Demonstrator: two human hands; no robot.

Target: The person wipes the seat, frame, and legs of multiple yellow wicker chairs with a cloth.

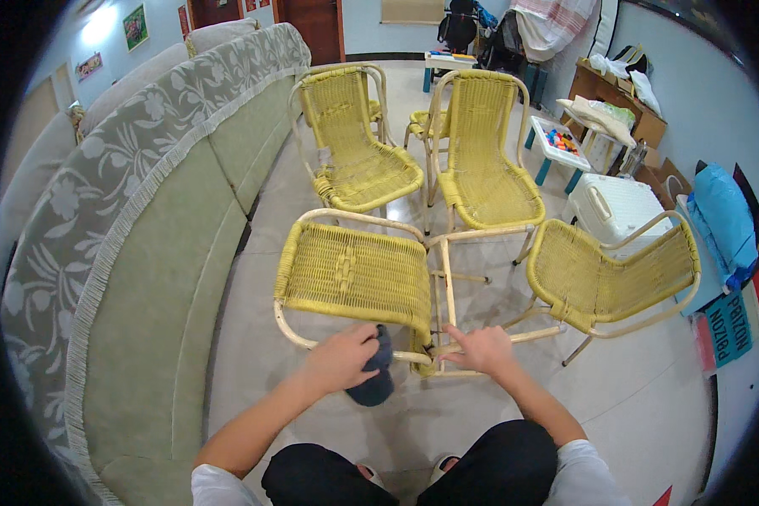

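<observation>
A yellow woven chair (354,272) with a cream tubular frame lies tipped over in front of me. My left hand (348,357) grips a dark blue, soft-looking item, perhaps a cloth (378,373), beside the chair's near tube. My right hand (481,349) is at the end of the woven part, by the bare cream tube frame (449,284), with finger and thumb apart. A short dark thing shows near its fingertip, too small to identify. Whether the right hand pinches anything cannot be made out.
Two yellow woven chairs (367,145) (487,145) stand behind, and another woven chair (613,272) is at the right. A green sofa (164,278) runs along the left. At the right are a white case (620,202) and a small table (560,152) with colourful blocks.
</observation>
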